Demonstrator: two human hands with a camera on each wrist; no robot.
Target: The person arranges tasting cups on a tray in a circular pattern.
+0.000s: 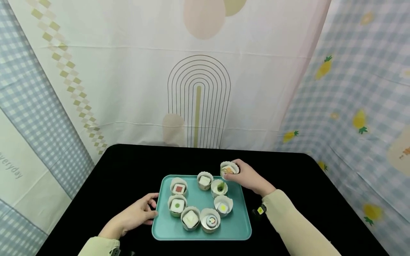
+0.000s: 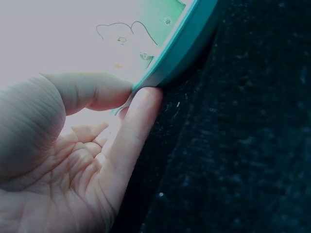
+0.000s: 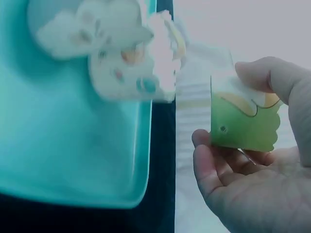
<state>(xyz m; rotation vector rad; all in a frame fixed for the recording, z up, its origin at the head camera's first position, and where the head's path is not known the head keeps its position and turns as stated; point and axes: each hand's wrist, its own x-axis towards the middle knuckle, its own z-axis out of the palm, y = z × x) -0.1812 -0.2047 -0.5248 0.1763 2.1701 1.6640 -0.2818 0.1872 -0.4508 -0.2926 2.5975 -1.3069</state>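
Observation:
At the tray's far right corner my right hand [image 1: 251, 177] holds a paper baking cup [image 1: 225, 174] between thumb and fingers, over the back rim. In the right wrist view this cup [image 3: 238, 124] has a green printed side and a scalloped edge; the head view shows a white and orange piece inside. My left hand [image 1: 136, 216] pinches the left rim of the turquoise tray [image 1: 232, 224] between thumb and fingers. On the tray several more paper cups stand in a rough ring, among them one with a red-topped white piece [image 1: 179, 188] and one with a green-dotted piece [image 1: 177, 205].
A black-covered table [image 1: 134, 167] lies under the tray. Behind it hangs a pale patterned curtain [image 1: 134, 89], and a blue checked cloth [image 1: 346, 92] hangs on the right side. Another checked cloth [image 1: 38, 85] hangs at the left.

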